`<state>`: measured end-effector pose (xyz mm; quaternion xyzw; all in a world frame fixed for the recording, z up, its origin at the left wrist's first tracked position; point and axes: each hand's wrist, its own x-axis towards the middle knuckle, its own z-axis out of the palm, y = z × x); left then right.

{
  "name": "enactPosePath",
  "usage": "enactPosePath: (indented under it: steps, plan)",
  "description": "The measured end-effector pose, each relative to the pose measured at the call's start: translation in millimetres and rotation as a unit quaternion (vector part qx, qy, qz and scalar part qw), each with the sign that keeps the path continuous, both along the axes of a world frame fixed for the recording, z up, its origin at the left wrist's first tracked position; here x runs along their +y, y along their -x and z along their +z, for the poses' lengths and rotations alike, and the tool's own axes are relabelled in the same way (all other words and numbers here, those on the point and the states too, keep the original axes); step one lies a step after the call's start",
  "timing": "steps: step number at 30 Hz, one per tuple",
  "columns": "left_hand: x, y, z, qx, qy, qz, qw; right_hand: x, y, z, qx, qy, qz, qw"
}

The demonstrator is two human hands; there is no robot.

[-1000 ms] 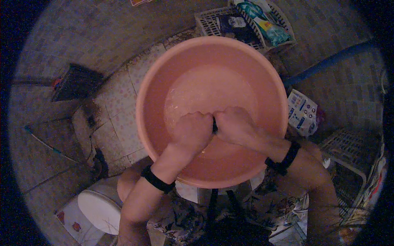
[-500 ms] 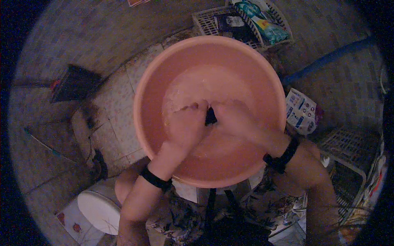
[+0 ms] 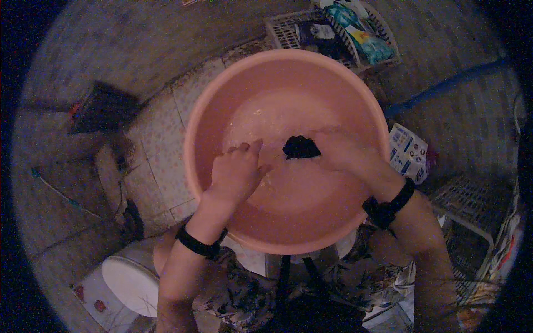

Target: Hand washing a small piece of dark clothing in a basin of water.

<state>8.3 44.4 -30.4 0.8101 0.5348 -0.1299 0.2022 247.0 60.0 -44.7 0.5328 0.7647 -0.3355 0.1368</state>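
A large pinkish-orange basin [image 3: 192, 119] with water in it sits in front of me. Over its middle, a small bunched black cloth [image 3: 300, 147] is gripped by my right hand [image 3: 345, 154], its fingers partly hidden and blurred. What kind of garment or cloth it is, I cannot tell. My left hand [image 3: 236, 170] is on the left side of the basin, empty, thumb and fingers apart, a short gap from the cloth. Both wrists wear black bands.
White plastic baskets with packages [image 3: 363, 36] stand behind the basin. To the right are a blue pipe [image 3: 444, 89], a white printed package [image 3: 408, 151] and a grey crate [image 3: 472, 222]. A dark dustpan [image 3: 105, 108] and a white round lid [image 3: 130, 286] are at left.
My hands were together at the cloth. The left has let go and moved left, its fingers opening; the right has shifted slightly right with the cloth, which now shows more.
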Motion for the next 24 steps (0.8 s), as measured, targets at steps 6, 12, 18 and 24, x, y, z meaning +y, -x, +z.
enactPosePath:
  steps: [6,12,18,24]
  plan:
    - [-10.1,10.1,-7.3,-0.031,-0.032,-0.002,0.999,-14.5,9.1,2.1,0.026,-0.074,-0.033,0.996]
    - [-15.3,19.0,-14.6,-0.023,-0.012,-0.006,1.000,-17.2,24.0,-42.3,0.126,-0.114,0.003,0.985]
    - [-14.0,22.1,-5.2,0.038,-0.004,-0.034,0.999,-17.2,38.0,-30.1,0.084,-0.041,0.090,0.992]
    - [-28.5,16.0,4.7,0.031,0.010,-0.047,0.998,-31.8,24.7,-56.2,0.080,-0.127,0.168,0.974]
